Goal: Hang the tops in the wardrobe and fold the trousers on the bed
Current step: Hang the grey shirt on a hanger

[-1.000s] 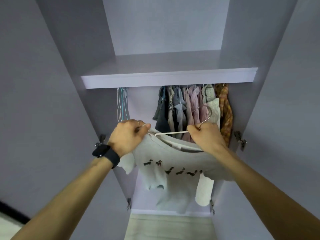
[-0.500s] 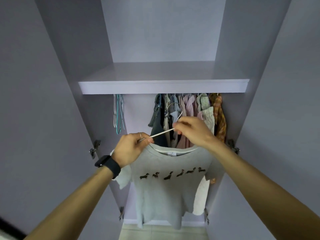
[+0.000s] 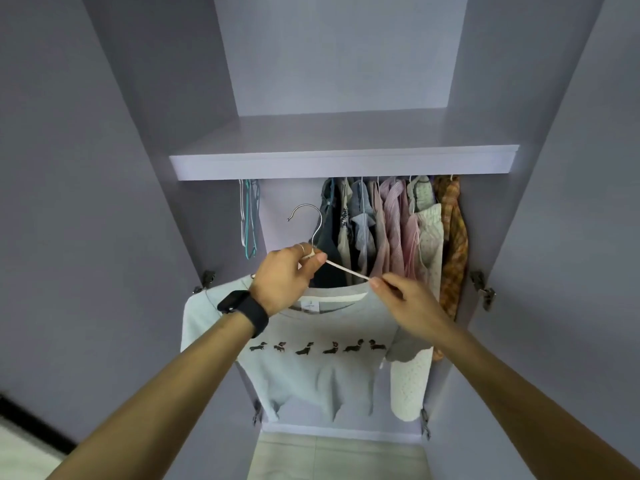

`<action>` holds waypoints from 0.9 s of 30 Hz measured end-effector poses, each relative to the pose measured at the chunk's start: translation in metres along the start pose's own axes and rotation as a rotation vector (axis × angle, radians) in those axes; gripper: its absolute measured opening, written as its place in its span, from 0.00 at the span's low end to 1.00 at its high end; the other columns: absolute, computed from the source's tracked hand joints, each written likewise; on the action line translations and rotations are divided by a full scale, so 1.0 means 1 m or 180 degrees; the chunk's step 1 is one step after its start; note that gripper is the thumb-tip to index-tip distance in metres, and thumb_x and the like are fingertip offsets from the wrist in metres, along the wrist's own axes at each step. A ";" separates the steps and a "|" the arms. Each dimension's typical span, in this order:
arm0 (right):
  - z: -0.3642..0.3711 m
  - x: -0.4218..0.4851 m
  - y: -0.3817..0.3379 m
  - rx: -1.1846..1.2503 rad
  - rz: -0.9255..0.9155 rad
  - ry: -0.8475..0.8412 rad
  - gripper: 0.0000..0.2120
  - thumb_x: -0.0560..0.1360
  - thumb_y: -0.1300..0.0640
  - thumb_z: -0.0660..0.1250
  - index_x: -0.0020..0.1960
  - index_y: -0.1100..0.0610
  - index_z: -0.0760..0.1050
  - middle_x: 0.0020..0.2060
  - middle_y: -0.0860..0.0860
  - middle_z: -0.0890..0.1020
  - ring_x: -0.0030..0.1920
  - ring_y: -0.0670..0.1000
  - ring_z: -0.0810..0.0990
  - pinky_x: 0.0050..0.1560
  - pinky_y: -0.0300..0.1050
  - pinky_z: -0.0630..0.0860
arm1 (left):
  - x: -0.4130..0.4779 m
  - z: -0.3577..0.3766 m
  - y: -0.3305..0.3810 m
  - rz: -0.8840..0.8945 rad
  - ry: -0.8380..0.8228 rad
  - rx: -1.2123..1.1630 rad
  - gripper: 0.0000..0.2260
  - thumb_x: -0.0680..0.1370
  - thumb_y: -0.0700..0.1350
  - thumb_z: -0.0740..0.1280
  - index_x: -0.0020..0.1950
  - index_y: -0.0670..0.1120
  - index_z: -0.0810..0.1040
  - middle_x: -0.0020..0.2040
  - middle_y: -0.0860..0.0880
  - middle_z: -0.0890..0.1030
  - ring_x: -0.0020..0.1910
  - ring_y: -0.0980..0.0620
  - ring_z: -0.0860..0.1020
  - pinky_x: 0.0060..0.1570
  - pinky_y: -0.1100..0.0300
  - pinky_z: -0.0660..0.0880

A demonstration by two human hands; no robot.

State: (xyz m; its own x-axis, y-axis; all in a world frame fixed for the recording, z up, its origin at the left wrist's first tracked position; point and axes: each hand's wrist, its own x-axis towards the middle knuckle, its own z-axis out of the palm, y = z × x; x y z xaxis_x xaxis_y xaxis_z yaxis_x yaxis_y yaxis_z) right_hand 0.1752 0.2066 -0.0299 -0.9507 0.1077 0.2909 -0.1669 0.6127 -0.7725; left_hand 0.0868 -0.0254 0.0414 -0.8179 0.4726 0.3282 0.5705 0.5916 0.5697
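Fingers point(image 3: 311, 266) round hanger point(image 3: 348, 270), T-shirt point(image 3: 311, 375) beneath

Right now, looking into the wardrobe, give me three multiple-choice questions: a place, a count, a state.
1. The empty hangers hang under the shelf at: A the left; B the middle; C the right.
2. Dogs printed on the grey T-shirt: A three; B six; C ten.
3. The hook of the hanger that the left hand grips is: A on the rail; B free in air; C inside the T-shirt.
Answers: 1 A, left of the hung clothes. 2 B, six in one row. 3 B, it hangs on nothing, below the shelf.
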 end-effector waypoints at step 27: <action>0.009 -0.028 0.040 -0.0746 -0.0720 0.0362 0.14 0.75 0.56 0.75 0.60 0.55 0.83 0.51 0.49 0.84 0.51 0.44 0.80 0.60 0.33 0.72 | -0.020 0.032 -0.036 -0.0614 -0.0328 -0.0567 0.09 0.79 0.54 0.69 0.42 0.53 0.82 0.35 0.57 0.83 0.40 0.62 0.80 0.40 0.76 0.70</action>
State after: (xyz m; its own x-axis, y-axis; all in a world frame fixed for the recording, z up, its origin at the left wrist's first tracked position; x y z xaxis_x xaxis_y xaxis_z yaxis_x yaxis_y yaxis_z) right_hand 0.1928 0.2216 -0.0740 -0.8590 0.0270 0.5112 -0.2931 0.7929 -0.5343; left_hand 0.0856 -0.0350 -0.0098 -0.8930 0.4317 0.1277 0.3753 0.5573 0.7407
